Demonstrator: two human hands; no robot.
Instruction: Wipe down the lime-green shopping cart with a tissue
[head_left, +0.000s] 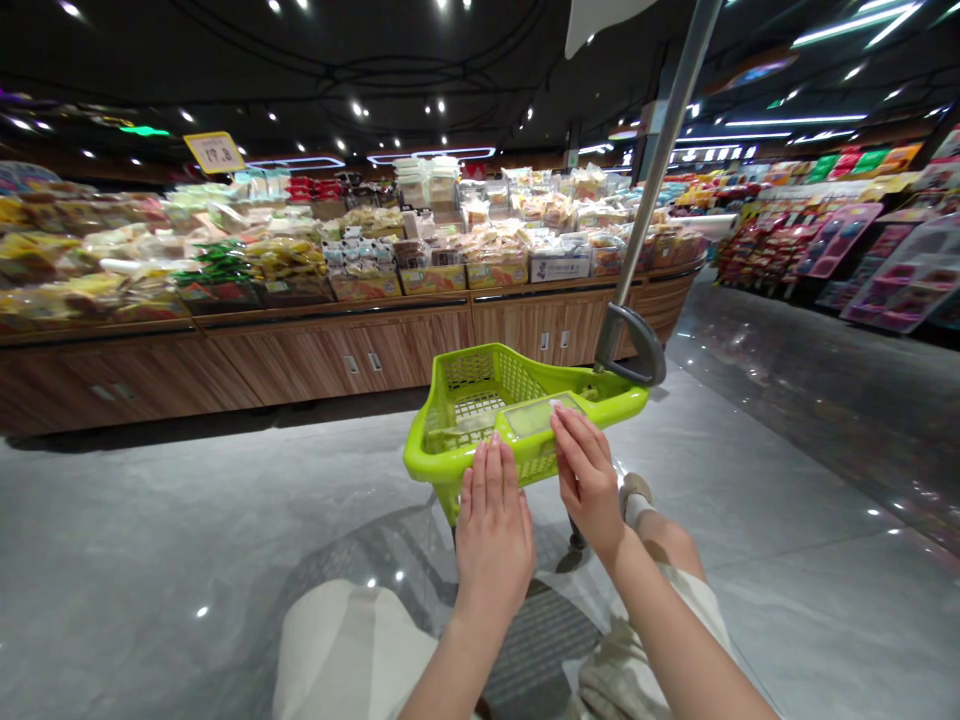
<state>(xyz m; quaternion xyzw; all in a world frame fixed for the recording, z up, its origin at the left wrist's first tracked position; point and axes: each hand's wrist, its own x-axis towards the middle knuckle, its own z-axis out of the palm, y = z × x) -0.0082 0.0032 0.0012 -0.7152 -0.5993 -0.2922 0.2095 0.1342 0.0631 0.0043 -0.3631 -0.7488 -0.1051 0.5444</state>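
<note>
In front of me is a lime-green shopping cart (442,462) with a perforated basket, its handle bar facing me. My left hand (495,535) rests on the handle bar, fingers straight and close together, back of the hand up. My right hand (591,480) is at the right end of the clear panel (529,420) on the handle, fingers pressed together and bent. A small white bit shows at its fingertips; what it is cannot be made out. A metal pole (652,190) with a grey loop grip (645,345) at its base rises from the cart's right side.
Beyond the cart runs a long wooden display counter (420,338) heaped with packaged foods. A price sign (214,152) stands over it at left. More goods racks (795,240) line the right side. Glossy grey floor (187,540) surrounds the cart; my knees are below.
</note>
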